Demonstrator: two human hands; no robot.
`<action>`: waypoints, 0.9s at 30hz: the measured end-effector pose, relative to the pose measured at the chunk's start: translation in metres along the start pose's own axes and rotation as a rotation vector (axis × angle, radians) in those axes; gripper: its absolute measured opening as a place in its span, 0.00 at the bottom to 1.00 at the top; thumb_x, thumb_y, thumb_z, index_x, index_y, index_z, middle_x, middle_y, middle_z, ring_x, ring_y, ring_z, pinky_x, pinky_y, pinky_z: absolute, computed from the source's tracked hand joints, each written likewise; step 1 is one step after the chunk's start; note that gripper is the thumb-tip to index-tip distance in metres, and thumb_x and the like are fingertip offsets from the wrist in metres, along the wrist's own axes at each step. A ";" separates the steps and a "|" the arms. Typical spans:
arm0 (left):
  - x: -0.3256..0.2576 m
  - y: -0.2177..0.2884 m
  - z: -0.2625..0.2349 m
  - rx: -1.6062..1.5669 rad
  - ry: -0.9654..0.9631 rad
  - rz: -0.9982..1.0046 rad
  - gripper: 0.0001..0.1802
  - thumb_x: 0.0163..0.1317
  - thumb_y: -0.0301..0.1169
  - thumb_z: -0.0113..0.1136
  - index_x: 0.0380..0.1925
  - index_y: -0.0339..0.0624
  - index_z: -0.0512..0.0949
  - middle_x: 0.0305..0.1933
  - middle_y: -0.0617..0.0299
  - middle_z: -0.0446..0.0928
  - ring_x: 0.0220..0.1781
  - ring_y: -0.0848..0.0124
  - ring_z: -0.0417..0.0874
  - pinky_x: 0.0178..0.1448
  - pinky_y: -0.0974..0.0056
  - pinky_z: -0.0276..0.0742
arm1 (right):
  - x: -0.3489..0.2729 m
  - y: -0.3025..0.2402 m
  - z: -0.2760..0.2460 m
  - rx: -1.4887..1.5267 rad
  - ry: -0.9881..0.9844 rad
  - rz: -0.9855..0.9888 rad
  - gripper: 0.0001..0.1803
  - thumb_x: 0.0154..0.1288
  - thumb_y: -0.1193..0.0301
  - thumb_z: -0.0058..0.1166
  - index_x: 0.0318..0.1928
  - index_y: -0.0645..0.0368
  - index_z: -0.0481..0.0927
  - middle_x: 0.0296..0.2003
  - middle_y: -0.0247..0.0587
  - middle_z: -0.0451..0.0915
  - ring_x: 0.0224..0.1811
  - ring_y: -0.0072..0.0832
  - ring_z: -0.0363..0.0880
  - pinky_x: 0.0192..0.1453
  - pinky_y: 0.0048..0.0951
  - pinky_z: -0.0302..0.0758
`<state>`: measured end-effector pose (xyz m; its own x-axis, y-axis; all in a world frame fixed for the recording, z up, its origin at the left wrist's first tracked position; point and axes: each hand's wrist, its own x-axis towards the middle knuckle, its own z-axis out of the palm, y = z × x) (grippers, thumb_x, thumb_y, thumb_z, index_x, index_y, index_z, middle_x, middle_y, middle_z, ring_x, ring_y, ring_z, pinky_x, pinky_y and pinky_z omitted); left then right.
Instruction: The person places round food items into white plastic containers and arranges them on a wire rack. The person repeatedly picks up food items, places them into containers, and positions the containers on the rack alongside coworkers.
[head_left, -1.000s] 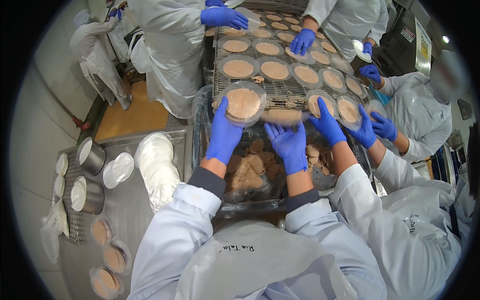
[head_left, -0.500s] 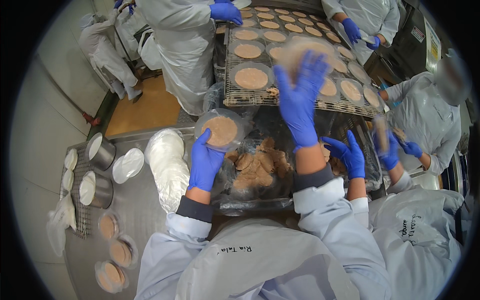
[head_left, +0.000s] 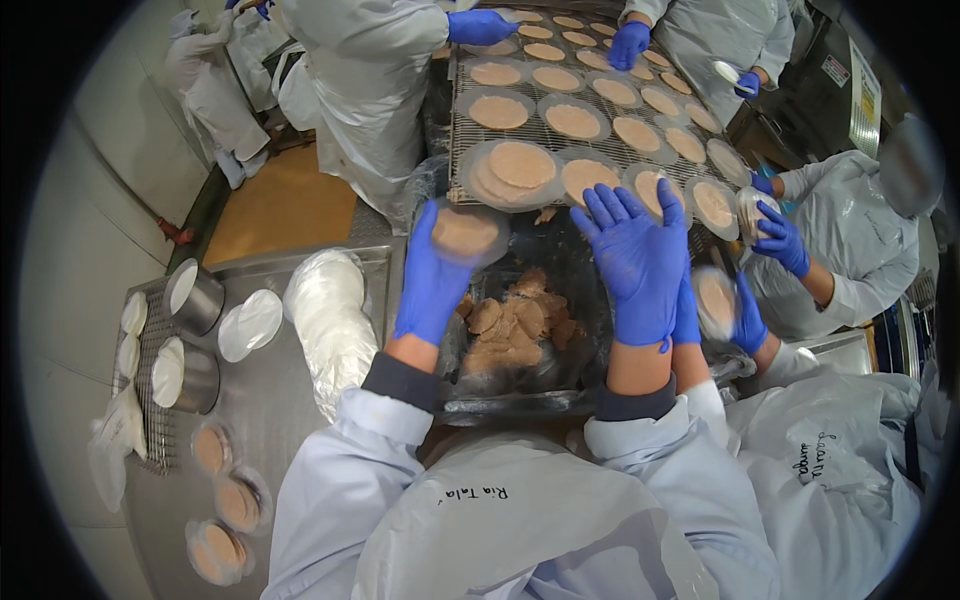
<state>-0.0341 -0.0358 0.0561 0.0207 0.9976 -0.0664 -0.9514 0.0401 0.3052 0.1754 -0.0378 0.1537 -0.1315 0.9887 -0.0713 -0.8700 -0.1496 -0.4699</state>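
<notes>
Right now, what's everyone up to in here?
Co-workers stand around a wire belt bearing flat, pinkish discs. At the near end, the left hand holds a disc, a bit blurred. The right hand is open and looks empty. Below, a dark lined bin contains heaped pieces.

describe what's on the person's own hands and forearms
The left hand and right hand wear close-fitting, plain blue gloves that end at the wrist. Above a bare strip come dark cuffs, then loose, whitish sleeves with turned-back ends. No markings are visible on the gloves or sleeves.
</notes>
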 end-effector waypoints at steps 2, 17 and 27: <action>0.021 -0.014 0.017 0.014 -0.059 0.019 0.27 0.62 0.40 0.49 0.56 0.34 0.59 0.57 0.47 0.64 0.59 0.55 0.66 0.63 0.50 0.62 | 0.010 -0.010 -0.004 0.146 0.159 0.080 0.46 0.61 0.53 0.44 0.65 0.68 0.35 0.66 0.59 0.37 0.69 0.49 0.38 0.69 0.51 0.41; -0.107 0.017 -0.046 0.276 0.226 0.244 0.23 0.55 0.31 0.59 0.50 0.31 0.68 0.48 0.55 0.72 0.49 0.68 0.74 0.53 0.66 0.70 | 0.080 0.047 -0.134 0.016 0.193 0.278 0.28 0.58 0.78 0.32 0.62 0.70 0.50 0.62 0.60 0.53 0.65 0.52 0.50 0.67 0.55 0.51; -0.349 0.132 -0.194 2.636 1.356 -0.001 0.29 0.55 0.27 0.53 0.56 0.26 0.60 0.57 0.39 0.65 0.58 0.55 0.67 0.61 0.59 0.61 | 0.014 0.098 -0.033 0.148 -0.107 0.617 0.26 0.59 0.80 0.34 0.60 0.70 0.55 0.61 0.57 0.57 0.64 0.50 0.54 0.67 0.52 0.52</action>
<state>-0.2261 -0.3894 -0.0646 -0.7805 0.6113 0.1306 0.6066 0.7912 -0.0784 0.1040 -0.0389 0.0775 -0.6688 0.7167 -0.1976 -0.6747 -0.6968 -0.2434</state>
